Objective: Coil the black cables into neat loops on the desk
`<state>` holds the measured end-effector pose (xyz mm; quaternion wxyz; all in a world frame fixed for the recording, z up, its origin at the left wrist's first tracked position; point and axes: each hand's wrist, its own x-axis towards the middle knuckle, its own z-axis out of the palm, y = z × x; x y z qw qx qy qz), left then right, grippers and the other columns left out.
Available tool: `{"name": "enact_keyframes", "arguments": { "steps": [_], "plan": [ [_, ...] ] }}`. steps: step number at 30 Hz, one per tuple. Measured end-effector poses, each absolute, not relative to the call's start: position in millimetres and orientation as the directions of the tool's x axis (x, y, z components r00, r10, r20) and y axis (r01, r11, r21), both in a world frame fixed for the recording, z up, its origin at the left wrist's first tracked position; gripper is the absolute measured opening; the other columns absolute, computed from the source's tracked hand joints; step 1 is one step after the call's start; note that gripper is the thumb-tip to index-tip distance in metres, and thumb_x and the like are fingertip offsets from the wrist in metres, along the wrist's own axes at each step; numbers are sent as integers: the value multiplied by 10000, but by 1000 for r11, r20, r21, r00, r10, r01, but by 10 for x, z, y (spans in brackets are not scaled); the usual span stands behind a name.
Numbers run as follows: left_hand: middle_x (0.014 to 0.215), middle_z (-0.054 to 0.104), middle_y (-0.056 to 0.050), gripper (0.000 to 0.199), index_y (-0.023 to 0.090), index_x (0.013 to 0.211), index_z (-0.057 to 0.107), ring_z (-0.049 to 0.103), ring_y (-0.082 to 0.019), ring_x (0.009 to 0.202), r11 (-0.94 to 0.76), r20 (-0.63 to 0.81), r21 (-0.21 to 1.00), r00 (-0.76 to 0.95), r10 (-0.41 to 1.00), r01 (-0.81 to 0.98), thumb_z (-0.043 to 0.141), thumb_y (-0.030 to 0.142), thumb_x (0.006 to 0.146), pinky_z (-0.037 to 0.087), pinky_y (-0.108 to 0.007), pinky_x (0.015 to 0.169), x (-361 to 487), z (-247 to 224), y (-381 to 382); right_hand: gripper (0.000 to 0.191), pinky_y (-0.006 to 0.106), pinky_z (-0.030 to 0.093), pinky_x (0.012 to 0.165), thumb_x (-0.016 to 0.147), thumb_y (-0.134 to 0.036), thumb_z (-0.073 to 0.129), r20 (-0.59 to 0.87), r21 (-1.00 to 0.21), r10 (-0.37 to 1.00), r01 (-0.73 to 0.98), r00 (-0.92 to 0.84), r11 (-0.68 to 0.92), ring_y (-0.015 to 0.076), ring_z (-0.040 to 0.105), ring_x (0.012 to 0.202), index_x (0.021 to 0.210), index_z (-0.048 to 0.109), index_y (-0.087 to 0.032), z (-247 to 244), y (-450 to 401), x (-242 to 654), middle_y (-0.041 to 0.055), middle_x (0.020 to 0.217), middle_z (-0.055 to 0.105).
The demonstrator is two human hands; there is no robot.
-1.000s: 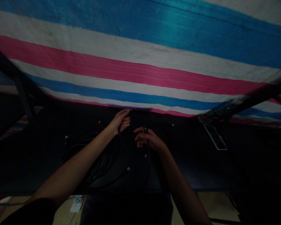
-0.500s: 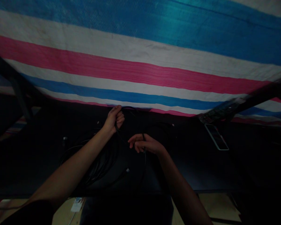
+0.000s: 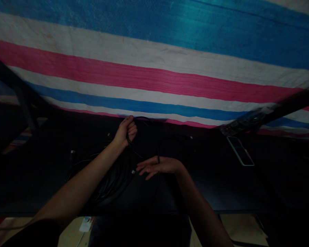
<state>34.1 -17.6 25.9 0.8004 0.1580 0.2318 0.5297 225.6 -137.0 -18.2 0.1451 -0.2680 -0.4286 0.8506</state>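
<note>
I'm watching the left hand (image 3: 127,131), fingers curled tight around a black cable (image 3: 141,117); one stretch arches rightward from the top of the fist, another hangs beneath it. Across to the right hand (image 3: 159,165): fingers reaching out, spread and relaxed, with a dark strand (image 3: 158,159) running across them near the knuckles. I can't tell whether that's the same cable, or whether anything is pinched there.

Just off those fingertips I've got a silver-tipped plug (image 3: 133,171), right beside a loose coil of cables (image 3: 115,181) partly hidden by the left forearm (image 3: 84,180). All this sits over a black tabletop (image 3: 208,192). Farther left, a second plug (image 3: 72,152); right of the hands, a small pale cable end (image 3: 191,137).

Moving out again, a phone (image 3: 240,151) with a pale edge lies near a clear plastic packet (image 3: 243,122), which is close to a dark slanting bar (image 3: 288,106). And behind everything, a sheet (image 3: 154,79) striped blue, white and pink fills my upper view.
</note>
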Motion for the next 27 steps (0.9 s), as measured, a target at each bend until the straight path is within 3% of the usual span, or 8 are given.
{"name": "enact_keyframes", "arguments": {
  "steps": [3, 7, 11, 13, 16, 19, 23, 27],
  "plan": [
    [450, 246, 115, 254, 195, 731, 452, 237, -22, 309, 436, -237, 482, 366, 900, -760, 500, 100, 963, 170, -131, 296, 328, 273, -164, 538, 319, 591, 863, 825, -326, 768, -305, -873, 625, -51, -719, -485, 195, 660, 1091, 1332, 618, -223, -172, -1341, 2264, 122, 1320, 624],
    [464, 227, 127, 168, 181, 800, 520, 241, -20, 308, 473, -252, 487, 400, 881, -734, 541, 89, 939, 170, -129, 297, 326, 257, -154, 627, 351, 568, 907, 859, -298, 731, -276, -928, 717, -18, -640, -373, 152, 684, 960, 1439, 505, -228, -161, -1318, 2256, 117, 1279, 642],
    [465, 213, 134, 131, 170, 821, 546, 232, -19, 306, 486, -266, 524, 408, 873, -700, 566, 74, 909, 169, -130, 301, 319, 220, -129, 639, 307, 590, 831, 822, -292, 757, -160, -956, 856, -138, -492, -258, 223, 581, 1204, 1414, 515, -296, -143, -1312, 2175, 86, 1561, 366],
    [464, 217, 137, 106, 170, 844, 558, 230, -21, 310, 477, -252, 556, 409, 877, -681, 589, 79, 890, 169, -130, 306, 322, 202, -128, 639, 313, 587, 832, 827, -317, 750, -104, -955, 908, -215, -406, -206, 245, 555, 1247, 1415, 502, -314, -128, -1306, 2126, 73, 1578, 334],
    [467, 247, 140, 114, 176, 944, 589, 233, -27, 321, 468, -212, 632, 443, 871, -617, 630, 107, 862, 185, -131, 324, 358, 179, -170, 633, 366, 566, 877, 865, -388, 709, -55, -931, 954, -331, -296, -156, 243, 612, 1166, 1436, 468, -264, -101, -1287, 2080, 114, 1400, 554],
    [479, 289, 140, 229, 199, 1040, 588, 248, -32, 336, 457, -197, 716, 475, 857, -528, 680, 154, 836, 212, -137, 351, 424, 154, -243, 562, 395, 559, 876, 874, -459, 684, -45, -888, 975, -439, -218, -139, 239, 665, 1039, 1349, 539, -195, -76, -1255, 2078, 118, 1136, 706],
    [504, 377, 124, 396, 206, 1170, 562, 320, -48, 382, 412, -196, 808, 468, 862, -421, 726, 196, 810, 286, -154, 392, 480, 120, -299, 430, 368, 577, 785, 864, -503, 675, -61, -842, 988, -525, -140, -126, 230, 695, 899, 1139, 643, -173, -75, -1204, 2109, 97, 942, 735],
    [542, 432, 107, 507, 190, 1249, 543, 374, -54, 414, 372, -181, 845, 451, 874, -383, 752, 206, 787, 338, -176, 424, 473, 102, -301, 390, 360, 577, 772, 862, -473, 667, -101, -799, 991, -586, -93, -137, 240, 694, 922, 1120, 647, -182, -96, -1176, 2119, 73, 898, 725]
  ]
}}
